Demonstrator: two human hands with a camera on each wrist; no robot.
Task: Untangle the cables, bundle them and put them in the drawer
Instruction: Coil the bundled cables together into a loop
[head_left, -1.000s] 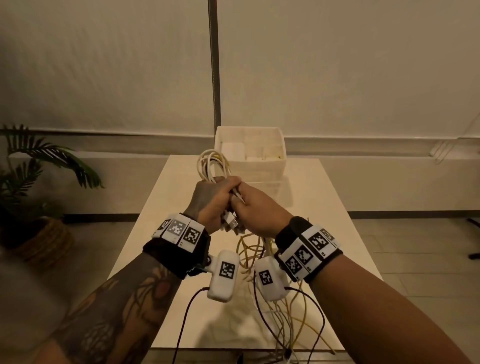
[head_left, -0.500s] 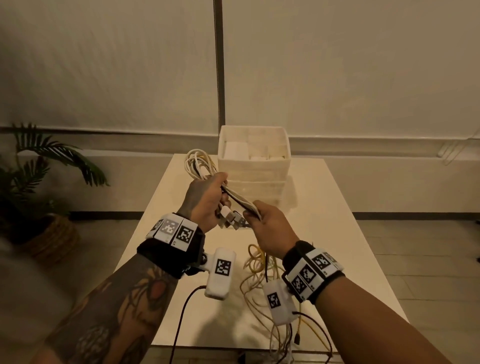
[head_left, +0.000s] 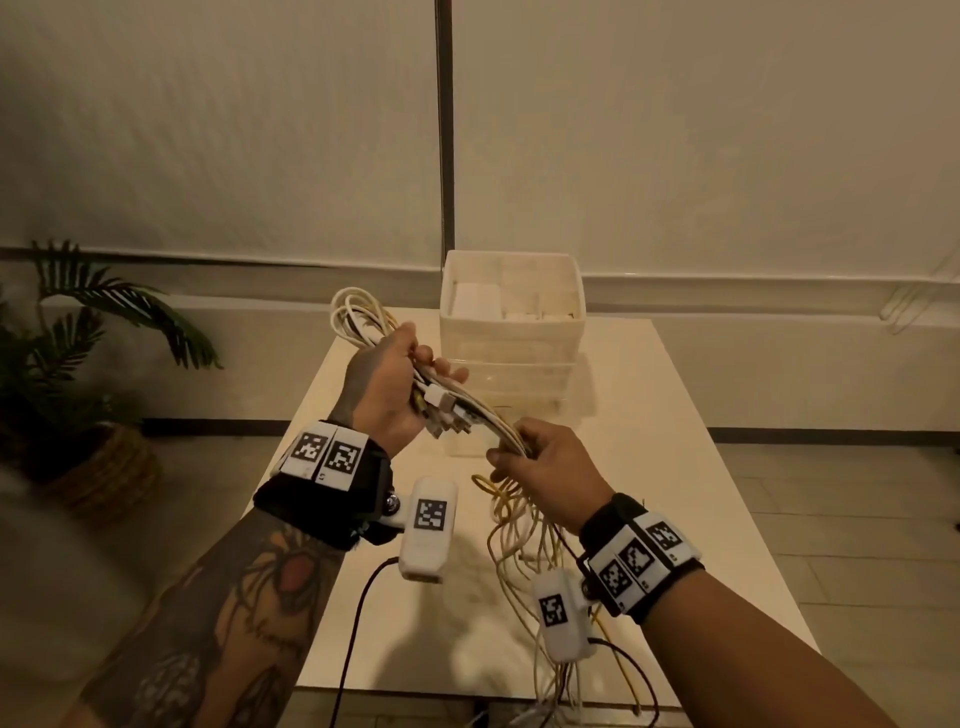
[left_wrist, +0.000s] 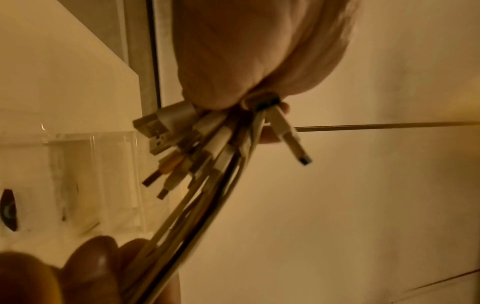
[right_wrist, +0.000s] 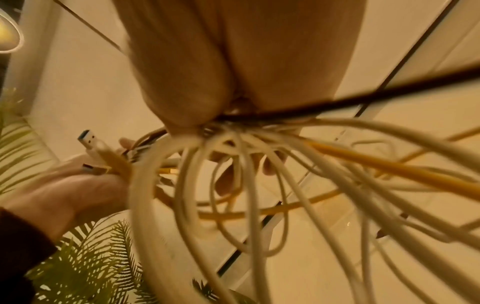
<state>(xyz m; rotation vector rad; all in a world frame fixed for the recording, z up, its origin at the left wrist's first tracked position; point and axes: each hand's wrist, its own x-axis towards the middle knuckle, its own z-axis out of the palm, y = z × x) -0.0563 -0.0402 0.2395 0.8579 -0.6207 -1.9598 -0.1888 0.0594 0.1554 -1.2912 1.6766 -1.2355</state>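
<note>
The left hand (head_left: 387, 387) has its fingers curled round a bunch of cables (head_left: 483, 418) just in front of the drawer unit (head_left: 511, 332), with plugs (left_wrist: 166, 131) fanning out below its fist and loops rising behind it. The right hand (head_left: 545, 467) pinches the same strands nearer the viewer, and their loose lengths hang onto the table (head_left: 701, 467) before the unit.

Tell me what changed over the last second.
The right hand slid down the cables toward the person, away from the left hand, drawing the strands out between them. Both hands still grip the cables; the drawer unit and table stayed put.
</note>
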